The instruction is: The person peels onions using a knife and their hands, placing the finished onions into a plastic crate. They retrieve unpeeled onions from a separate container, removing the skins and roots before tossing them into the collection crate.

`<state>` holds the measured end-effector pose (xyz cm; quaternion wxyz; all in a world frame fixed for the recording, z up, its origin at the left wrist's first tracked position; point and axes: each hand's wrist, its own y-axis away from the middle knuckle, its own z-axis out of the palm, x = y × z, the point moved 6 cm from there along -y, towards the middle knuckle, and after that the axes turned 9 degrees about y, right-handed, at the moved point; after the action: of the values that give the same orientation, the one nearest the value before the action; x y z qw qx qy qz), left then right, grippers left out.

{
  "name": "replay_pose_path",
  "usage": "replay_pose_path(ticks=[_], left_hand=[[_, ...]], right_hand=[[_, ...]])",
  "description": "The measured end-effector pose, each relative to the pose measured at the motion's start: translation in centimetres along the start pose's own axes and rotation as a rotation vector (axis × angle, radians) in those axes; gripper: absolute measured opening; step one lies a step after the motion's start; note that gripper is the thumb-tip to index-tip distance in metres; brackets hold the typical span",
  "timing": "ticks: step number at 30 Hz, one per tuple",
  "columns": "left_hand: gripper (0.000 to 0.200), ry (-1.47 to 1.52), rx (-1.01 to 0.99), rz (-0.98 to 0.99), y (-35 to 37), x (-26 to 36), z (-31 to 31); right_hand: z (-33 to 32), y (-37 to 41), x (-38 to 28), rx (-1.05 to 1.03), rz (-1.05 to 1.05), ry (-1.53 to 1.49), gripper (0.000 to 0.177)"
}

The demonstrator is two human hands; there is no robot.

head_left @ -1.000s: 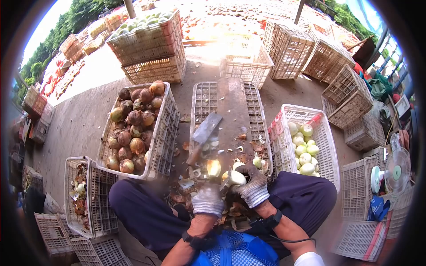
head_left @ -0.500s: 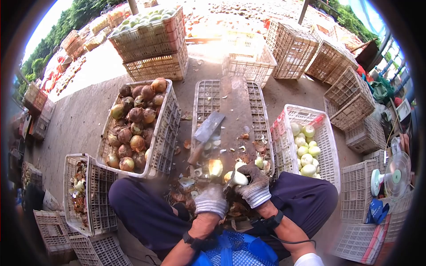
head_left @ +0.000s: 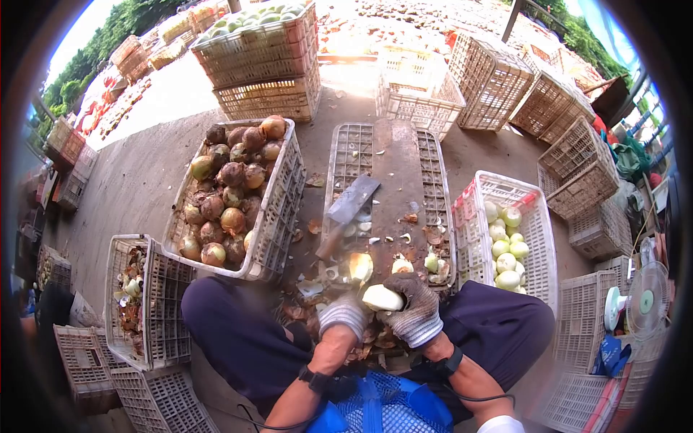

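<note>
My right hand, in a soiled knit glove, is closed around a pale peeled onion. My left hand, also gloved, is curled against the onion's left side; its fingers are blurred and whatever they hold is hidden. Just beyond the hands, a yellowish onion and a pale onion piece rest at the near end of a plank. A cleaver lies to the left of the plank, its wooden handle pointing toward me. Peelings are scattered around my hands.
A crate of unpeeled onions stands at left, and a crate of peeled onions at right. A crate with scraps sits near my left knee. Stacked crates rise behind. A fan stands at far right.
The view has shifted, so the surroundings appear farther right. The peeled onion has turned and now lies more level between my hands. The pale piece beyond it shows more clearly.
</note>
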<state>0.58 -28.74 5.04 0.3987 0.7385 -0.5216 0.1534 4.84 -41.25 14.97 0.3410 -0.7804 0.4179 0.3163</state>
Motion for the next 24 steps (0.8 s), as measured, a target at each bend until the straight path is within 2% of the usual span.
replay_pose_path(ticks=[1, 2, 4, 6, 9, 10, 14, 17, 18, 22, 24], left_hand=[[0.021, 0.072, -0.003, 0.041, -0.1, -0.2, -0.1], [0.024, 0.039, 0.081, -0.115, 0.3, -2.1, 0.1], [0.026, 0.061, 0.174, -0.159, 1.8, -2.1, -1.0], [0.026, 0.093, 0.221, -0.168, 3.1, -0.7, -2.4], [0.026, 0.032, 0.248, -0.007, 4.0, 2.0, -3.0], [0.026, -0.048, 0.289, 0.114, 4.5, 2.5, -2.7], [0.019, -0.150, 0.225, 0.074, 5.0, 3.4, -2.4], [0.015, -0.201, 0.132, -0.036, 4.1, 2.3, -2.2], [0.029, -0.220, 0.097, -0.100, 3.5, 1.4, -2.1], [0.036, -0.137, 0.051, -0.280, 2.6, -1.5, -3.0], [0.037, -0.103, 0.094, -0.181, 3.3, 0.1, -3.6]], right_hand=[[0.0, -0.1, 0.1, -0.016, 0.043, -0.003, 0.046], [-0.4, -0.4, 0.1, -0.026, 0.088, -0.002, 0.047], [-0.8, -0.6, 1.5, -0.018, 0.187, -0.007, 0.050], [-0.6, -0.2, 3.3, 0.050, 0.169, -0.019, 0.050], [-1.6, -0.6, 1.7, 0.078, 0.028, 0.060, 0.048], [-1.7, -0.7, 1.1, 0.070, -0.016, 0.106, 0.048], [-1.4, -0.8, -0.1, 0.069, -0.136, 0.164, 0.048], [-1.0, -0.5, 0.5, 0.074, -0.142, 0.164, 0.049], [-0.8, -0.3, 0.7, 0.074, -0.137, 0.160, 0.049], [-0.9, -0.8, 1.4, 0.115, -0.126, 0.114, 0.047], [-1.0, -0.6, 1.8, 0.150, -0.106, 0.144, 0.046]])
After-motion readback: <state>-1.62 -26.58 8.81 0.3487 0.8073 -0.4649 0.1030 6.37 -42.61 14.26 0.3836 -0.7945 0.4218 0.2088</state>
